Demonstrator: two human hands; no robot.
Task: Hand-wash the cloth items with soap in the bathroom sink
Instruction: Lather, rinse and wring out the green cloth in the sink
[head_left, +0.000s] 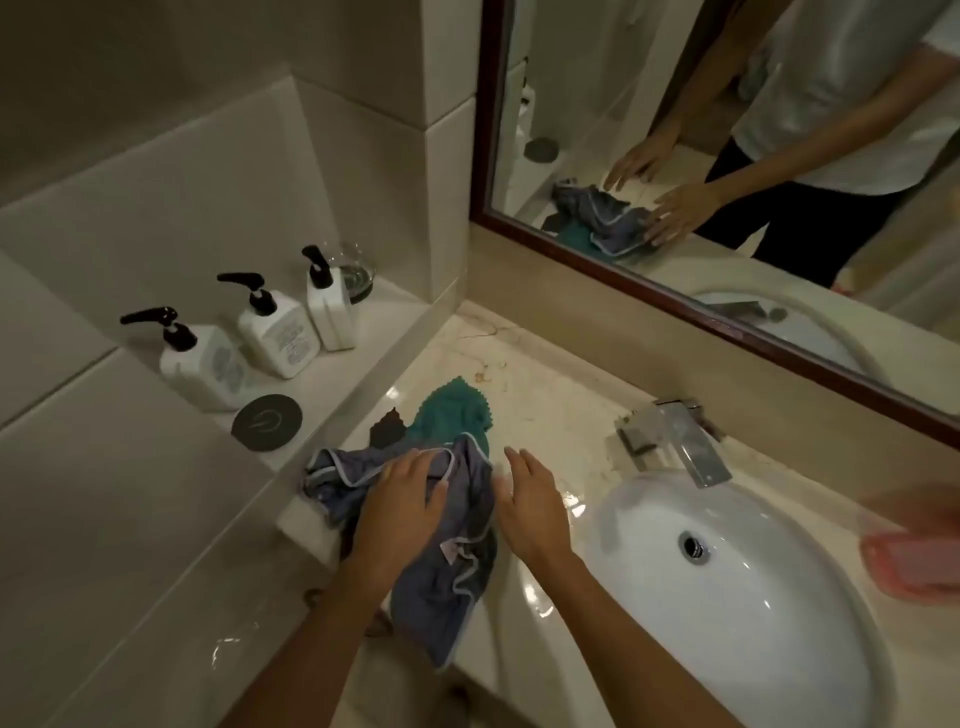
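Note:
A grey-blue cloth (441, 587) with pale piping lies crumpled on the marble counter, left of the white sink (779, 639), one end hanging over the front edge. Behind it lie a teal textured cloth (452, 410) and a small dark brown piece (387, 426). My left hand (400, 504) rests on the grey-blue cloth with fingers spread flat. My right hand (524, 499) hovers with straight fingers just right of the cloth, above the counter, holding nothing. Three white pump bottles (275, 327) stand on the tiled ledge at the left.
A chrome faucet (675, 441) stands behind the basin; the drain (693, 545) shows in its floor. A dark round disc (266, 422) and a glass dish (356, 275) sit on the ledge. A blurred pink object (914, 561) lies at the right edge. A framed mirror (727, 130) hangs behind the counter.

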